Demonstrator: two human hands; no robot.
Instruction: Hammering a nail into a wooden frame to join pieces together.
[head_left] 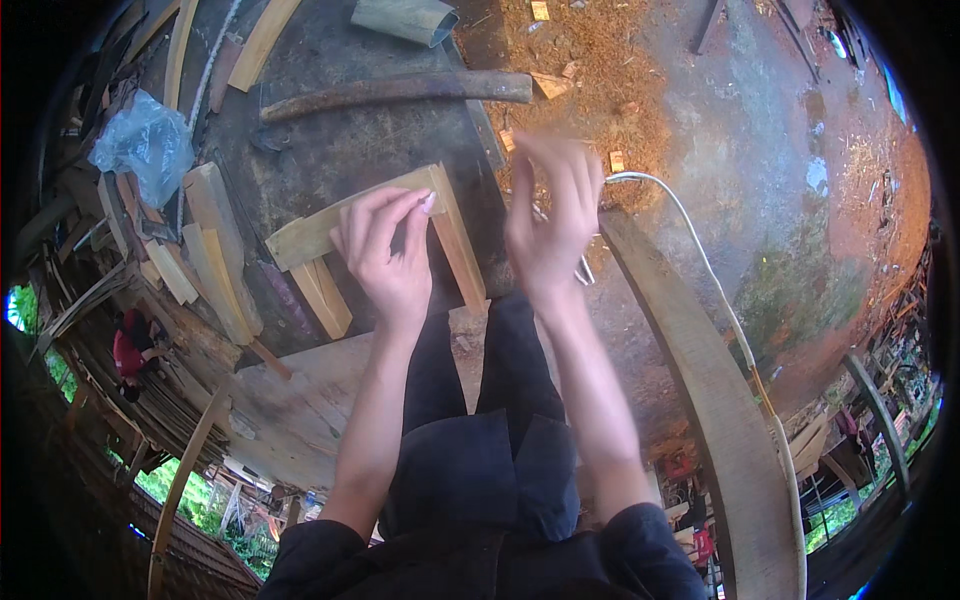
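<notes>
My left hand (385,250) is raised over a wooden frame piece (345,215). Its thumb and index finger pinch together, with a small pale spot at the tips that I cannot make out. The frame piece lies on the dark work surface, a crossbar with two shorter legs (458,240) pointing toward me. My right hand (558,205) hangs in the air to the right of it. Motion blurs that hand, but its thumb and fingers look apart and no object shows in them.
A curved wooden stick (400,92) and a grey tube-like piece (405,20) lie beyond. Wood offcuts (215,255) and a clear plastic bag (150,145) are at left. Sawdust (590,70), a white cable (700,250) and a long plank (690,380) lie right. Another person (132,350) is far left.
</notes>
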